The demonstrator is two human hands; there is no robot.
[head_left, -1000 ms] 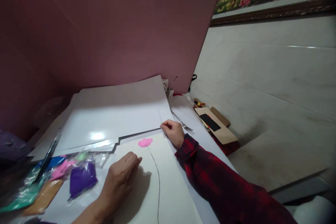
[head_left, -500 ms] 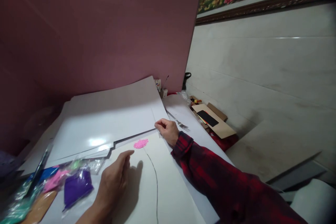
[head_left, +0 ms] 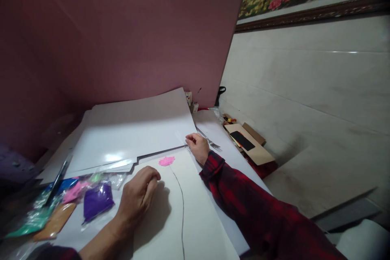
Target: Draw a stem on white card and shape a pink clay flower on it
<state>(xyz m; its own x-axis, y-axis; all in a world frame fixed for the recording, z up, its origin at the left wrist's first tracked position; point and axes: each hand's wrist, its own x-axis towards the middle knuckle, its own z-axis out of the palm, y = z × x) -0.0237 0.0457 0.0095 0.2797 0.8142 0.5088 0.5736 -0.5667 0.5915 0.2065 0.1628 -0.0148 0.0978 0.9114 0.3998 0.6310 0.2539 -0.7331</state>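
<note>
**Two hands on the white card with the pink flower**

Nearest us, the white card [head_left: 170, 215] runs off the bottom edge, so we cannot see its near end. A thin dark line [head_left: 182, 207] curves up it to a small pink blob [head_left: 167, 161] near its far edge. Our left hand [head_left: 138, 197] rests on the card's left part, fingers curled loosely under, its grip holding nothing we can make out; the fingertips are tucked from sight. To its left lie plastic bags of colour, a purple bag [head_left: 96, 206] clearest, the others blurred and partly cut off by the frame. The card's right half is bare, with open room between the line and the red checked sleeve [head_left: 243, 207].

Further on, our right hand [head_left: 198, 146] sits at the card's far right corner, thumb and fingers pinched together; we cannot tell what the grip holds, as it is too small to see. Just beyond it a fork [head_left: 210, 141] lies on the surface [head_left: 213, 128]. Large white sheets [head_left: 131, 130] are stacked behind, up to the maroon wall [head_left: 128, 32]. A brown envelope [head_left: 252, 146] lies to the right, off the surface's edge.
</note>
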